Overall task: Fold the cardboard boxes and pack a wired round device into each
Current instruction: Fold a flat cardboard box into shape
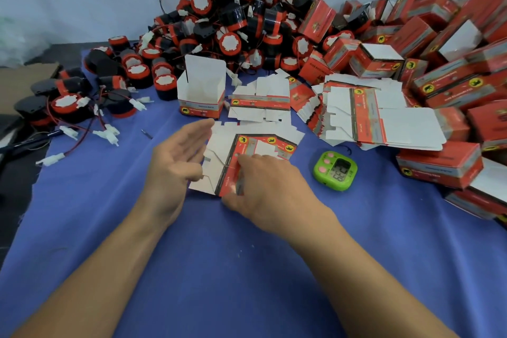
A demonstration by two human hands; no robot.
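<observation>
A flat red-and-white box blank [241, 156] lies on the blue cloth in front of me. My right hand [263, 186] pinches its near red edge with curled fingers. My left hand [178, 156] is beside the blank's white flaps, fingers straight and relaxed, thumb touching the left flap. One folded box [201, 96] stands open just behind, its lid flap up. A big heap of round black-and-red wired devices [233, 27] fills the back; more devices [71, 99] lie at the left.
A stack of flat blanks [370, 118] lies to the right, loose blanks [260, 101] in the middle. Packed red boxes [439, 63] pile up at the far right. A green timer [336, 170] sits right of my hand. The blue cloth [219, 269] ends at the left.
</observation>
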